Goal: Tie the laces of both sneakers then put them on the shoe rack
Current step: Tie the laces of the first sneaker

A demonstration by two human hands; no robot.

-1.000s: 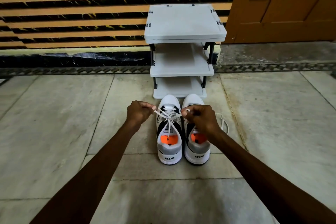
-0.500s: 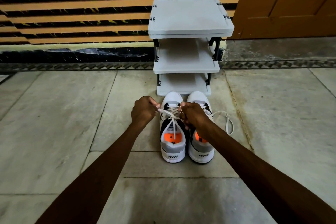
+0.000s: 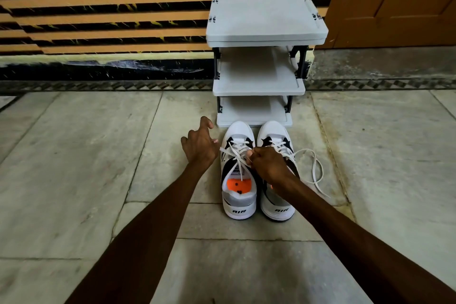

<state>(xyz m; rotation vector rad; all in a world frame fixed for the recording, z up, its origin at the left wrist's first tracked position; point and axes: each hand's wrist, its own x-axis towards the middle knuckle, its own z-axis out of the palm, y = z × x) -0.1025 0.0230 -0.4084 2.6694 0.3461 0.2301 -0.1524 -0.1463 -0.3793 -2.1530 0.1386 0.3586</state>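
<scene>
Two white, black and grey sneakers stand side by side on the floor, heels toward me. The left sneaker (image 3: 238, 195) has orange insoles and crossed white laces over its tongue. My right hand (image 3: 267, 164) is closed on a lace of the left sneaker, above the gap between the shoes. My left hand (image 3: 199, 144) hovers just left of that sneaker with fingers spread, holding nothing. The right sneaker (image 3: 277, 202) has a loose lace (image 3: 314, 170) trailing on the floor to its right. A grey three-shelf shoe rack (image 3: 259, 87) stands right behind the toes.
The rack backs onto a wall with orange and black stripes (image 3: 111, 12). A brown wooden door (image 3: 399, 0) is at the upper right. The floor is large grey stone tiles (image 3: 74, 168), open on both sides of the sneakers.
My left hand has let go of the lace and opened, moving slightly left and away. My right hand still grips the lace. The view has shifted a little closer.
</scene>
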